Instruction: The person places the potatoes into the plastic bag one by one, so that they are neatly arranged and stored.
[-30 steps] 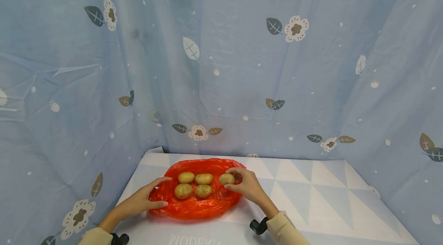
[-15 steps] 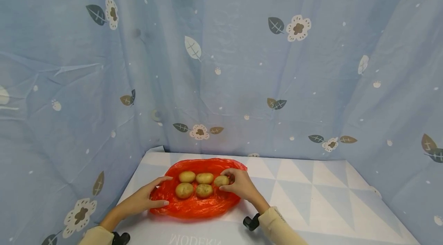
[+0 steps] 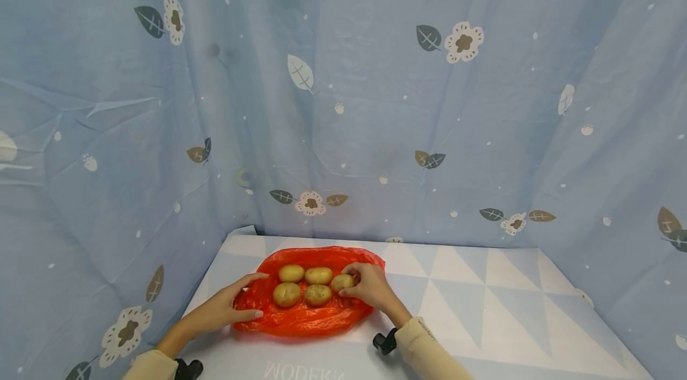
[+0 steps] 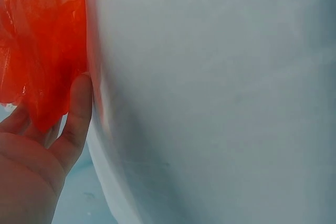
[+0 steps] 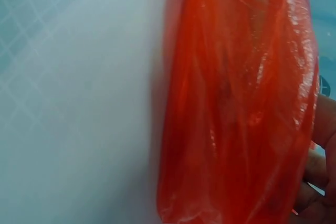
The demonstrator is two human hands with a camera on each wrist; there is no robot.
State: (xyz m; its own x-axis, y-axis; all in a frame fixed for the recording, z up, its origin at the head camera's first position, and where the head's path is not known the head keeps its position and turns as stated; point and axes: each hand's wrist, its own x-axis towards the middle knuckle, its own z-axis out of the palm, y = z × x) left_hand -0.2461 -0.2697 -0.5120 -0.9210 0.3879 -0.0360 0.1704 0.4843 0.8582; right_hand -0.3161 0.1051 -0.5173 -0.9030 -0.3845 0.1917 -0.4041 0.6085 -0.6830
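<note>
A red plastic bag point(image 3: 308, 323) lies spread on the table with several yellow-brown potatoes on it. My right hand point(image 3: 374, 289) holds a potato point(image 3: 342, 283) at the right end, thumb in front and fingers behind. To its left, two potatoes sit in a back row and two in a front row, one being the front left potato point(image 3: 287, 294). My left hand point(image 3: 228, 303) rests at the bag's left edge, thumb and fingers spread wide. In the left wrist view, the thumb point(image 4: 80, 103) touches the red plastic. The bag hides the potatoes in the right wrist view.
The white and pale blue triangle-patterned table point(image 3: 456, 302) extends to the right of the bag. A blue curtain point(image 3: 365, 129) with flowers and leaves hangs behind it and along both sides. Printed lettering point(image 3: 303, 371) shows at the table's front.
My right hand has moved left with its potato, bringing it close beside the other potatoes, and has stayed nearly still over the last half second. The left hand keeps its place.
</note>
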